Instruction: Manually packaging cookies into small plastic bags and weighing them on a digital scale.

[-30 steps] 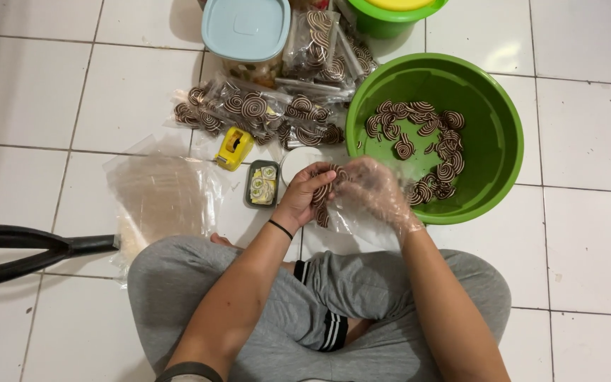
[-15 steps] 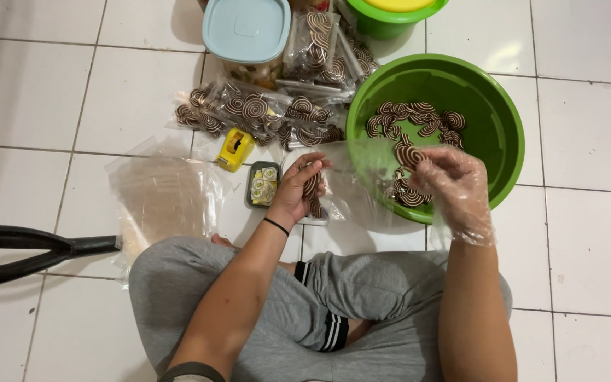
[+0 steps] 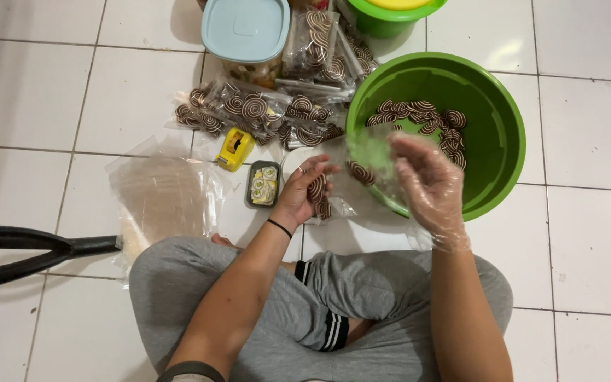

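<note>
Centrally, left hand (image 3: pixel 298 194) gripping clear bag (image 3: pixel 341 187), spiral cookie (image 3: pixel 360 172) inside, gloved right hand (image 3: pixel 429 184) open beside.

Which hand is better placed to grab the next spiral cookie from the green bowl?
Right. The gloved right hand hovers over the round green plastic bowl beside the loose brown-and-white spiral cookies; the bare left hand grips the clear plastic bag.

My left hand (image 3: pixel 298 198) is bare, a thin black band at its wrist, fingers curled shut with the thumb up. My right hand (image 3: pixel 426 185), in a clear plastic glove, is raised palm down, fingers loosely spread. Both forearms reach forward over my crossed legs.
</note>
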